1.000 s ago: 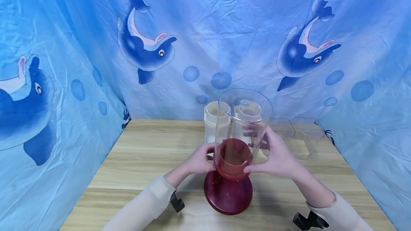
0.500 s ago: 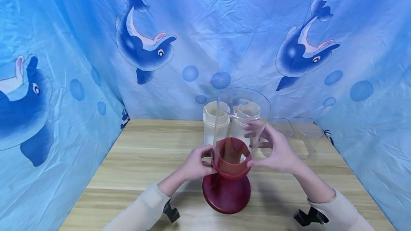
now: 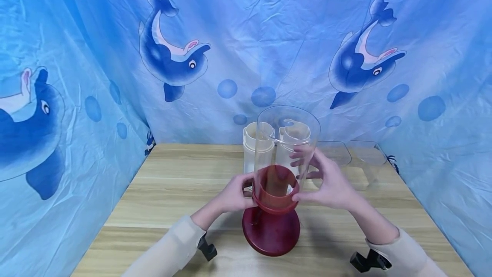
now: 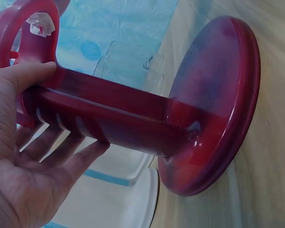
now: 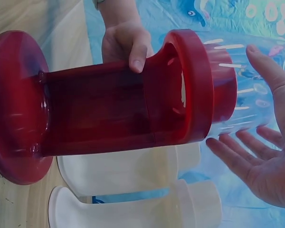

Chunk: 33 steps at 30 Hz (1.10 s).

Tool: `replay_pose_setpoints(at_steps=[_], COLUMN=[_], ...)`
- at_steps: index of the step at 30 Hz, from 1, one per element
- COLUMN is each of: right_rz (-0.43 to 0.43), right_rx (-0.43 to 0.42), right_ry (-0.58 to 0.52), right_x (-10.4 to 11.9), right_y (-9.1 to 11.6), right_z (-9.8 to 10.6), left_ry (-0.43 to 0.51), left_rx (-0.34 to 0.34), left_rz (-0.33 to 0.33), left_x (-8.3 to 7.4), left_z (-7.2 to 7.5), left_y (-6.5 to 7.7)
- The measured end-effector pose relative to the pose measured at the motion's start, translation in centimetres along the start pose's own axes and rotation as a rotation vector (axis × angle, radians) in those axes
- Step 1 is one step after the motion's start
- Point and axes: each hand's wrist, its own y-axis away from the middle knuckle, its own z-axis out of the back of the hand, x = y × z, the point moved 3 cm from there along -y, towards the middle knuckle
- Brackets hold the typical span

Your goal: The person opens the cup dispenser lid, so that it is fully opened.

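Observation:
A red stand point(image 3: 270, 235) with a round foot and ring-shaped top stands on the wooden table. A clear cylinder point(image 3: 286, 151) rises from its top, with a red collar point(image 5: 224, 90) visible inside its lower end. My left hand point(image 3: 233, 193) grips the stand's column point(image 4: 116, 114) just below the ring, thumb along one side and fingers around the other. My right hand point(image 3: 328, 182) spans the lower part of the cylinder, its thumb by the red ring and its fingers behind the clear wall. A white scrap point(image 4: 41, 23) shows inside the ring.
Two white stands point(image 3: 253, 157) with round open tops stand close behind the cylinder. More clear containers point(image 3: 367, 155) are at the table's back right. A blue dolphin-print curtain point(image 3: 246, 33) encloses the back and sides of the wooden table point(image 3: 169, 200).
The cylinder has shifted slightly left over the stand. My right thumb has moved a little upward at the red ring, and the gap in the red part looks wider. My left hand keeps its grip.

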Motion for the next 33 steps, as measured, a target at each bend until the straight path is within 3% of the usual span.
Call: replay_pose_setpoints(at_steps=[8,12,15,21,24,27,33], right_rz=[0.027,0.014,0.008,-0.009,-0.016,-0.006,0.031], right_rx=[0.023,0.051,0.059,0.057,0.058,0.058,0.081], right_ry=[-0.084,-0.087,-0.08,-0.061,-0.059,-0.071,-0.095], right_x=[-0.5,-0.4,-0.1,0.2,0.2,0.1,-0.5], right_y=[-0.2,0.0,0.1,0.4,0.4,0.2,-0.2], right_z=[0.9,1.1,1.0,0.7,0.4,0.4,0.6], left_ry=[-0.009,-0.018,0.03,0.218,0.263,0.276,0.274], left_rx=[-0.09,-0.096,-0.036,0.187,0.221,0.19,0.061], left_rz=[0.042,0.037,0.016,-0.003,0.017,0.021,0.039], left_x=[-0.4,-0.4,-0.1,1.2,1.8,2.1,1.7], left_z=[-0.6,-0.5,0.2,1.3,1.4,1.2,0.7], left_y=[1.4,2.0,1.9,1.2,1.1,1.2,1.6])
